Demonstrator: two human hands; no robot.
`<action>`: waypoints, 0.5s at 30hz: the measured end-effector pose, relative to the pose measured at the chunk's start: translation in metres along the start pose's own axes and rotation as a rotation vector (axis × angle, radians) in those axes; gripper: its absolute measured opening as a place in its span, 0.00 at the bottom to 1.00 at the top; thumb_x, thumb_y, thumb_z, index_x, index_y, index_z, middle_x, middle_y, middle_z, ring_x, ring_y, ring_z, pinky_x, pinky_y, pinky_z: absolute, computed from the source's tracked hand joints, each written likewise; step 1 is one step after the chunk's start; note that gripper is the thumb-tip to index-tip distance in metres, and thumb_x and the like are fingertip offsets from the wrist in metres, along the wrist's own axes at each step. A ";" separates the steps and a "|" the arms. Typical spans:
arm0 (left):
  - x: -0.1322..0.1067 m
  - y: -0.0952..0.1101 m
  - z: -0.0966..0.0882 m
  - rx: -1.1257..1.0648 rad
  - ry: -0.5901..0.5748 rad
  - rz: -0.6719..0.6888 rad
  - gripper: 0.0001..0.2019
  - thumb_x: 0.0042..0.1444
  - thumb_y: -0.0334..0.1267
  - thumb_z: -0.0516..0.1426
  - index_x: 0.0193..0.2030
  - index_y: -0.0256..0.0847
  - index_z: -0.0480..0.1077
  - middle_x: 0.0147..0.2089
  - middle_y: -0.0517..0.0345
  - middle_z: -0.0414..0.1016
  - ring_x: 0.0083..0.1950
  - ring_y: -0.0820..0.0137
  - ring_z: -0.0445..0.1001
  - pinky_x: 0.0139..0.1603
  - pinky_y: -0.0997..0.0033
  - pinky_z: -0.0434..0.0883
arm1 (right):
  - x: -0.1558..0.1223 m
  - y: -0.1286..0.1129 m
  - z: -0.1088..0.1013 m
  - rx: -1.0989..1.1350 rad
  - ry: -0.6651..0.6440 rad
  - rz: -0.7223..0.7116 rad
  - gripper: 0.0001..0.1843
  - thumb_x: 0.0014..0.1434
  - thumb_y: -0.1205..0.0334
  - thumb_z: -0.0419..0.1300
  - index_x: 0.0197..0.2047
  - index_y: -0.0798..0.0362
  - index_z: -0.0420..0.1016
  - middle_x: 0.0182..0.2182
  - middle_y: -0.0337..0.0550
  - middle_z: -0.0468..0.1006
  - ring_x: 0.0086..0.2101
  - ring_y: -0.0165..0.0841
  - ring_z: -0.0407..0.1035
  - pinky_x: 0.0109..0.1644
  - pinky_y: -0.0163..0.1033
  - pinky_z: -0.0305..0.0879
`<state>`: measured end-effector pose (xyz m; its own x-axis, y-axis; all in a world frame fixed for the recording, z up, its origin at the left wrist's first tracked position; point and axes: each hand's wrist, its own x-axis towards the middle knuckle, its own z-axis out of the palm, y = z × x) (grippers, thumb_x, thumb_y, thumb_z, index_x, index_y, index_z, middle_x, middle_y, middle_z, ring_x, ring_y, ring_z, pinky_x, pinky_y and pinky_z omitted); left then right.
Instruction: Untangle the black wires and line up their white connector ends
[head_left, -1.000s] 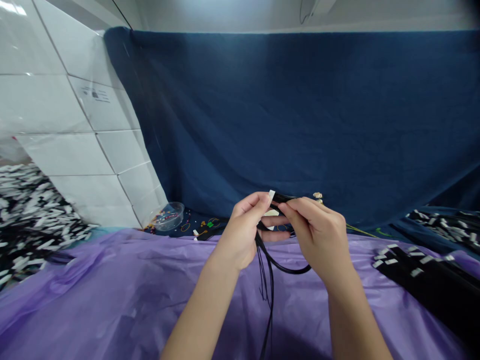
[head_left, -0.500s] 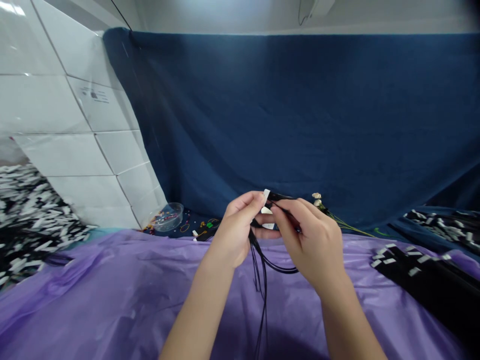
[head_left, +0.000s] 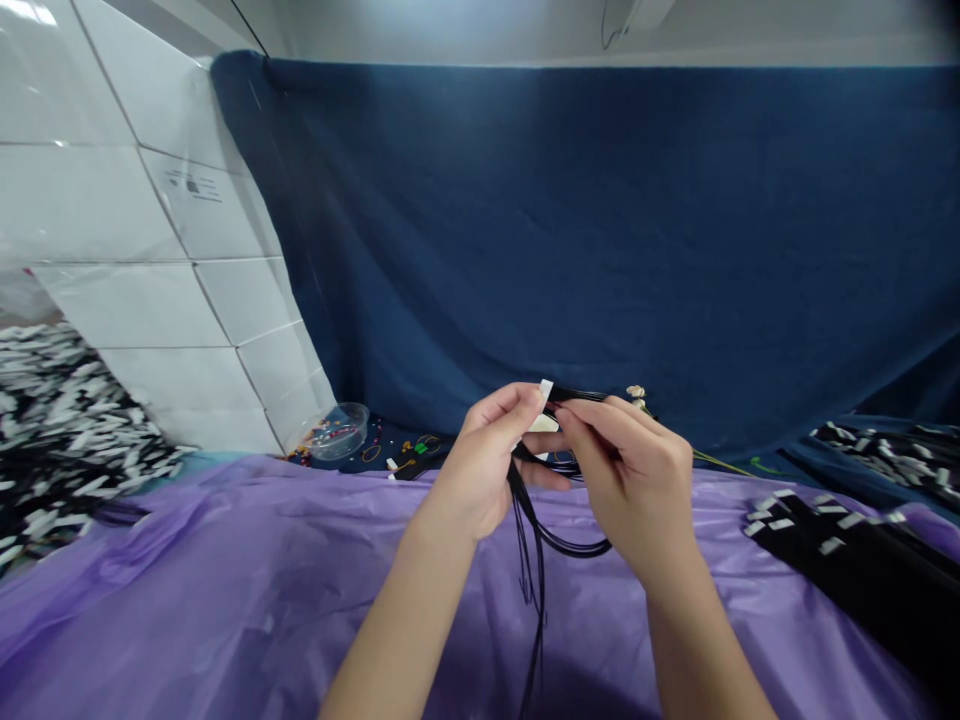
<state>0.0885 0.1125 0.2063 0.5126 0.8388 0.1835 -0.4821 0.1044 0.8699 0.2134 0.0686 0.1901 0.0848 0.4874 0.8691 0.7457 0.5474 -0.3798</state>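
Note:
In the middle of the head view, my left hand is closed around a bundle of thin black cords. A small white tag sticks up at its thumb tip. Loops and loose ends of the cords hang below the fingers. My right hand is closed in a pinch on the cords just right of the tag. Its fingertips are partly hidden, so which strands they grip cannot be made out. Another white piece shows between the two hands.
Purple sheeting covers the surface in front. A clear plastic bowl stands beside small coloured beads. White-tagged black cords lie in a heap on the left and a bundle on the right. Behind hangs a blue cloth; white boxes rise left.
Both hands and the cords have shifted slightly right in the view. The white piece between the hands is now more covered. Both hands keep their hold.

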 end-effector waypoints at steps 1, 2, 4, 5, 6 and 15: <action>0.001 -0.001 -0.001 0.002 0.004 -0.003 0.08 0.55 0.43 0.61 0.34 0.41 0.70 0.35 0.61 0.71 0.33 0.69 0.77 0.19 0.75 0.75 | 0.001 0.001 0.001 -0.003 -0.004 0.010 0.07 0.62 0.68 0.57 0.37 0.54 0.76 0.27 0.37 0.73 0.27 0.23 0.66 0.32 0.30 0.60; 0.002 -0.001 -0.001 0.005 0.010 -0.006 0.08 0.55 0.43 0.61 0.34 0.41 0.70 0.35 0.61 0.71 0.33 0.69 0.77 0.20 0.75 0.75 | 0.001 0.002 0.002 -0.006 -0.009 0.020 0.07 0.62 0.68 0.57 0.37 0.54 0.76 0.28 0.37 0.74 0.28 0.24 0.67 0.32 0.31 0.60; 0.004 -0.002 -0.002 0.010 0.018 -0.021 0.09 0.54 0.43 0.62 0.34 0.41 0.70 0.34 0.62 0.71 0.32 0.69 0.77 0.21 0.74 0.75 | 0.003 0.003 0.003 -0.003 -0.020 0.043 0.07 0.62 0.67 0.57 0.38 0.54 0.76 0.30 0.38 0.76 0.29 0.25 0.68 0.33 0.31 0.61; 0.004 -0.002 -0.003 0.012 0.022 -0.026 0.09 0.54 0.43 0.62 0.34 0.41 0.69 0.34 0.62 0.71 0.32 0.68 0.78 0.22 0.73 0.76 | 0.003 0.004 0.002 0.006 -0.033 0.057 0.06 0.62 0.66 0.57 0.38 0.53 0.77 0.31 0.38 0.77 0.30 0.25 0.68 0.33 0.31 0.62; 0.004 -0.002 -0.003 0.013 0.024 -0.029 0.09 0.54 0.43 0.62 0.33 0.40 0.69 0.34 0.62 0.71 0.32 0.68 0.78 0.22 0.72 0.76 | 0.003 0.004 0.000 0.024 -0.049 0.076 0.06 0.62 0.65 0.58 0.38 0.53 0.77 0.31 0.38 0.77 0.29 0.25 0.69 0.33 0.31 0.62; -0.006 0.012 -0.003 -0.033 0.034 0.108 0.08 0.60 0.40 0.57 0.42 0.38 0.69 0.49 0.51 0.73 0.51 0.59 0.76 0.30 0.64 0.81 | 0.002 0.011 -0.042 0.142 -0.100 0.193 0.07 0.59 0.63 0.62 0.42 0.48 0.76 0.35 0.37 0.78 0.34 0.28 0.73 0.38 0.33 0.69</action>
<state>0.0772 0.1107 0.2145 0.4323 0.8636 0.2595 -0.5565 0.0291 0.8304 0.2497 0.0472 0.2011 0.1457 0.6529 0.7433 0.6214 0.5242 -0.5823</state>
